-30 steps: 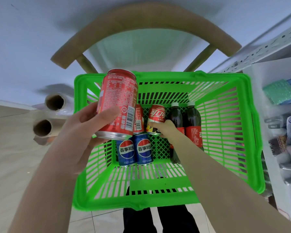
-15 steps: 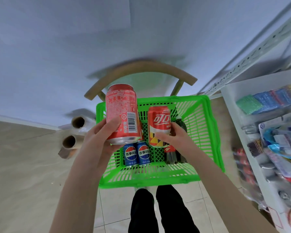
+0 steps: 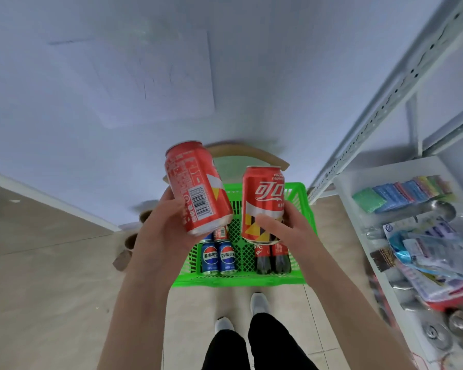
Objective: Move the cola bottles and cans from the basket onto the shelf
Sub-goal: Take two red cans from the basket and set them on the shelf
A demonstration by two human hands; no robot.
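Observation:
My left hand grips a red cola can, tilted, barcode facing me. My right hand holds a second red cola can upright. Both cans hang in the air above the green basket. In the basket lie two blue Pepsi cans, another red can mostly hidden behind my left hand's can, and two dark cola bottles with red labels. The white shelf stands to the right.
The basket rests on a wooden chair against the wall. Cardboard rolls lie on the floor to the left. The shelf level holds coloured sponges, packets and metal ware. My feet stand just before the basket.
Both hands have risen out of the basket with their cans. The right hand took a red can from among the others and lifted it. The view pulled back and up.

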